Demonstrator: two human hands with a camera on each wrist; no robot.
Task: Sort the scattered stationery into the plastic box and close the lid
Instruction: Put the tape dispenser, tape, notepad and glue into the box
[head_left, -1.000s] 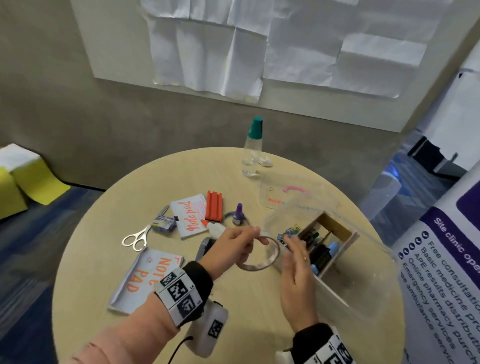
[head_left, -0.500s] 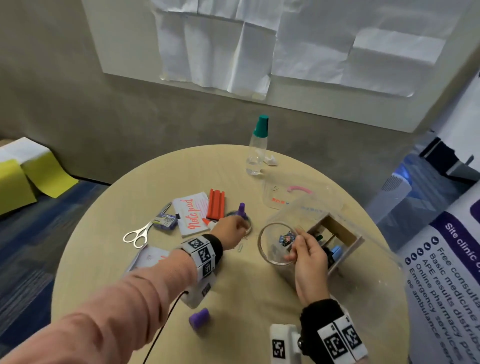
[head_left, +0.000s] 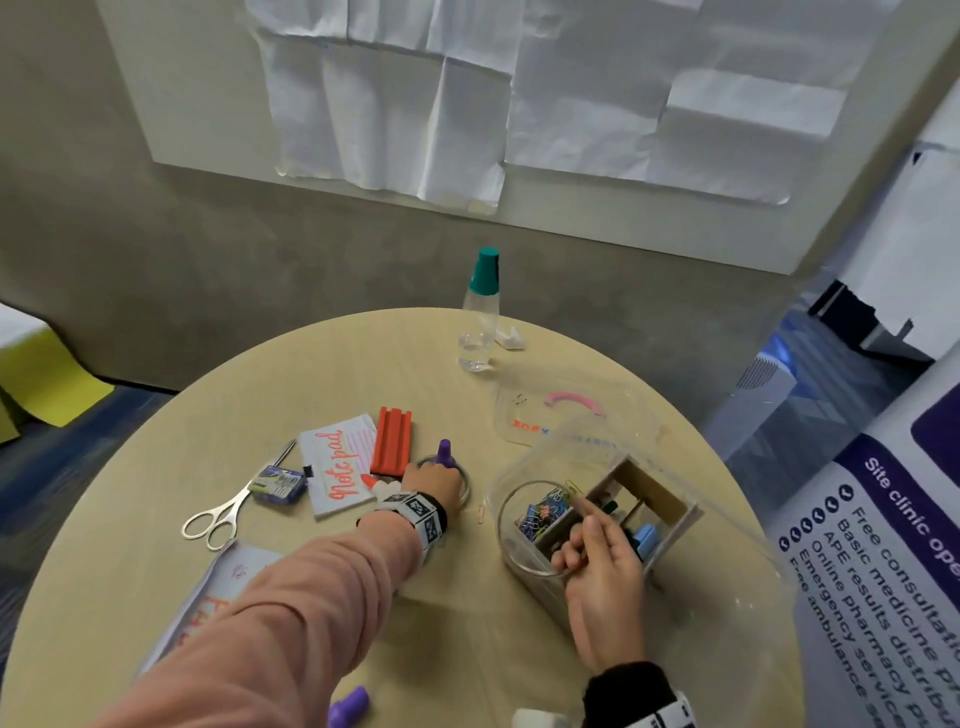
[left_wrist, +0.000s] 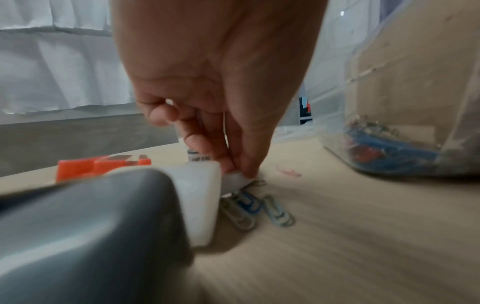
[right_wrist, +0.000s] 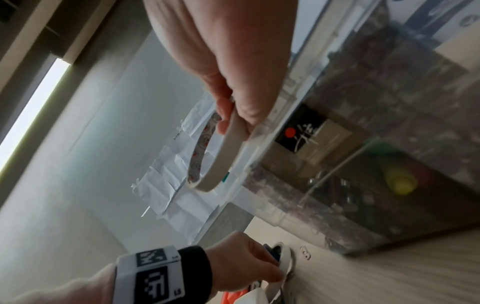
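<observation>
The box (head_left: 613, 525) is sitting open on the table (head_left: 322, 374) at about 3 o'clock from its centre, a cardboard divider (head_left: 641, 491) standing inside with markers in its slots and a heap of coloured clips (head_left: 543, 514) lying in the near-left corner. The lid (head_left: 566, 410) is lying flat on the table at 12 o'clock from the box, just beside it. The right hand (head_left: 602, 566) is reaching over the box's near rim, its thumb and fingers pinching a tape ring (right_wrist: 223, 148) that is hanging in the box mouth. At 9 o'clock from the box, the left hand (head_left: 434, 486) is pressing down on a second tape roll (head_left: 465, 483), its fingers (left_wrist: 200, 142) curling around the roll's rim beside a purple-capped tube (head_left: 444, 453). Loose paperclips (left_wrist: 257, 209) are lying on the table just under that hand, and a pink one (head_left: 481, 512) is lying between hand and box. Farther out at 9 o'clock are resting an orange block (head_left: 392, 441), a notepad (head_left: 340, 470), a staples box (head_left: 278, 483) and scissors (head_left: 218, 514); a bottle (head_left: 479, 317) is standing at 12 o'clock, and a purple cap (head_left: 349, 706) is lying at 6 o'clock.
</observation>
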